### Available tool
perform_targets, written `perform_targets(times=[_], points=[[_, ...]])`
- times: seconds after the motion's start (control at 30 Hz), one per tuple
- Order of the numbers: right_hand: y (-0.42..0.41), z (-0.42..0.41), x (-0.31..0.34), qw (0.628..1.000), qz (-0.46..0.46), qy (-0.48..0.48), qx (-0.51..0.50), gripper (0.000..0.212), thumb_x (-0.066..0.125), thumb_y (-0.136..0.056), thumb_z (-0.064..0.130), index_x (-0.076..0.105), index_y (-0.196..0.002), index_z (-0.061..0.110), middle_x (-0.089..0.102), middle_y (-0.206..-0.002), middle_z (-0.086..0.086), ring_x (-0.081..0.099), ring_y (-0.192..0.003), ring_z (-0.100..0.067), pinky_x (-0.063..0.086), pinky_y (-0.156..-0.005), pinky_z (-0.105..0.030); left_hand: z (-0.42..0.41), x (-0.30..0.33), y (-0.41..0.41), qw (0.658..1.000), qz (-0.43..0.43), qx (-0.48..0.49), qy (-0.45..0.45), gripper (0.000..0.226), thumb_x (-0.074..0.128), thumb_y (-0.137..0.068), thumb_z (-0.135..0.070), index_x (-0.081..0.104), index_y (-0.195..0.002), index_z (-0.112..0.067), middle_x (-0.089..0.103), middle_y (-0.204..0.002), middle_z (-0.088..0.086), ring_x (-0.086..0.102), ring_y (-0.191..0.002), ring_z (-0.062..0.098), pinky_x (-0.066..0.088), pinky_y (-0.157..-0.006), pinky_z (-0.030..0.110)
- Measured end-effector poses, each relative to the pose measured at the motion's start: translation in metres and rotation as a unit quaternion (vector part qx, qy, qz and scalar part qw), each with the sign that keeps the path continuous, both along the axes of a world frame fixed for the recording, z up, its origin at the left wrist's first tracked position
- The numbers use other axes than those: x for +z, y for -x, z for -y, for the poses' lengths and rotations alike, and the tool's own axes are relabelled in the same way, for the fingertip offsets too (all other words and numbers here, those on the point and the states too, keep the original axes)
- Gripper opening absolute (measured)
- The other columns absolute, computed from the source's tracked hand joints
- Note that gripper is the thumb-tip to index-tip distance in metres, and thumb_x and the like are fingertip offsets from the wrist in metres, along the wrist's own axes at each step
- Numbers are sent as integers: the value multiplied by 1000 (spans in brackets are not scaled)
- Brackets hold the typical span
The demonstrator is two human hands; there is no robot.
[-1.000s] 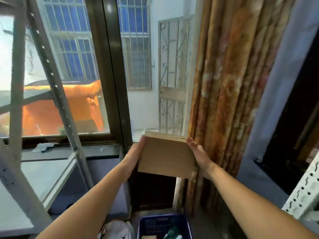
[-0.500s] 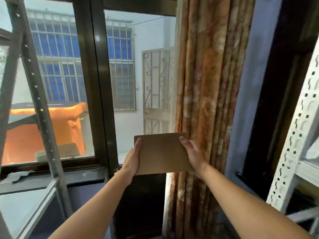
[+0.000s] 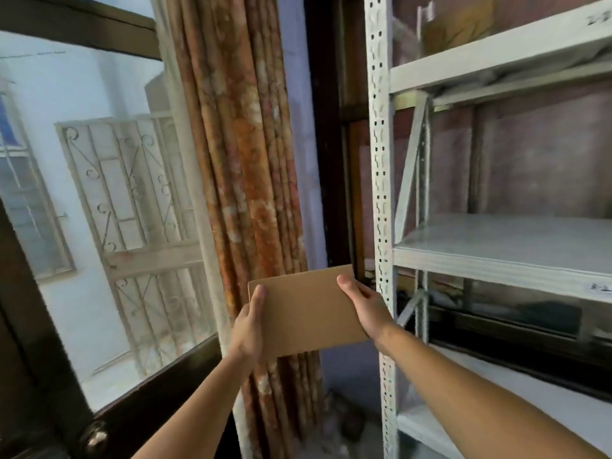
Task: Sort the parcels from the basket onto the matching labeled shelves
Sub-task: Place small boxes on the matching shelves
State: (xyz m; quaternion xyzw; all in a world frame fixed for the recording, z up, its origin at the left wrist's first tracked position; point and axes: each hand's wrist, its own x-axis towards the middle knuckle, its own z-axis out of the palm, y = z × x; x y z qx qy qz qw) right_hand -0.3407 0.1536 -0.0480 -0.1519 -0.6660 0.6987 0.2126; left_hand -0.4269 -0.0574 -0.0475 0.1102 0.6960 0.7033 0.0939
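A: Parcel (image 3: pixel 309 313), flat brown cardboard, I've got it between both hands, up in the air just left of the shelf rack's perforated upright (image 3: pixel 381 200).

B: Grip?

A: Left hand (image 3: pixel 249 326) wraps the left short edge, thumb on the front face. Right hand (image 3: pixel 366 306) wraps the right edge, thumb over the top corner. Both are clamped on it, neither spread.

B: Which way to go?

A: Long axis runs left-right, tilted a bit, right end higher. The middle shelf (image 3: pixel 503 256) sits right of the upright and slightly above the parcel, so my right hand is nearer and leads in. The parcel's right edge nearly meets the upright, so I judge it must clear that before sliding on. Labels on the shelf fronts are too blurred to read.

B: Versus half a second ago?

A: View has swung right. Rack was a sliver at the edge, now fills the right half; window has moved off left. Same grip.
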Motion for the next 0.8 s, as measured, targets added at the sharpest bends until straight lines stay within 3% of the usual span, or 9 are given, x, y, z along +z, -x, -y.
perform_targets(times=[0.07, 0.13, 0.2, 0.27, 0.37, 0.5, 0.6, 0.7, 0.8], points=[[-32, -14, 2, 999, 5, -8, -50, 32, 69, -86, 58, 77, -96, 30, 79, -92, 2, 75, -86, -17, 61, -78, -34, -21, 3, -19, 999, -7, -43, 15, 103, 40, -65, -100, 50, -138, -28, 58, -126, -4, 56, -113, 18, 42, -96, 39], [-67, -29, 6, 995, 13, -11, -98, 36, 71, -84, 59, 76, -97, 26, 78, -95, 0, 74, -89, -19, 61, -81, -35, -47, 2, -35, 996, -11, -79, 27, 106, 37, -66, -100, 49, -142, -27, 59, -124, -5, 57, -107, 14, 44, -88, 34], [-105, -45, 10, 991, 15, -22, -131, 46, 70, -79, 65, 74, -101, 25, 77, -101, -2, 73, -93, -21, 60, -87, -38, -75, 2, -57, 994, -13, -109, 24, 89, 36, -81, -88, 49, -143, -24, 59, -120, -4, 57, -100, 11, 45, -82, 32], [-146, -61, 12, 986, 15, -34, -160, 55, 68, -74, 71, 73, -107, 27, 76, -105, -1, 72, -97, -21, 59, -90, -41, -103, 3, -81, 988, -7, -148, 31, 83, 36, -82, -85, 50, -138, -26, 61, -116, -5, 59, -101, 14, 47, -92, 40], [-209, -85, 15, 977, -3, -40, -209, 45, 66, -85, 63, 71, -113, 28, 75, -107, 3, 70, -100, -16, 57, -82, -33, -144, 7, -121, 976, -15, -216, 26, 81, 36, -81, -88, 52, -134, -28, 63, -120, -3, 61, -107, 18, 46, -101, 46], [-293, -110, 24, 961, -10, -44, -272, 36, 63, -88, 63, 67, -111, 35, 72, -110, 8, 65, -104, -13, 51, -91, -33, -194, 12, -181, 960, -19, -278, 20, 100, 40, -78, -92, 47, -150, -23, 59, -134, 2, 58, -119, 24, 42, -107, 45], [-350, -126, 26, 954, -11, -64, -294, 32, 59, -93, 59, 58, -118, 38, 60, -110, 20, 54, -102, -3, 38, -97, -30, -224, 13, -225, 946, -26, -322, 21, 110, 40, -70, -98, 45, -151, -24, 56, -140, 3, 56, -123, 24, 40, -109, 44], [-394, -140, 22, 946, 4, -54, -318, 69, 61, -86, 69, 50, -143, 31, 54, -127, 14, 48, -120, -10, 32, -111, -34, -245, 14, -265, 937, -27, -349, 19, 102, 40, -76, -93, 46, -151, -24, 54, -144, 1, 53, -125, 22, 39, -109, 41], [-425, -148, 16, 944, 15, -33, -328, 107, 67, -56, 91, 45, -147, 39, 54, -142, 9, 50, -132, -19, 35, -117, -48, -259, 11, -292, 928, -18, -371, 18, 96, 40, -81, -89, 48, -149, -22, 56, -135, 0, 53, -122, 21, 38, -102, 37]])
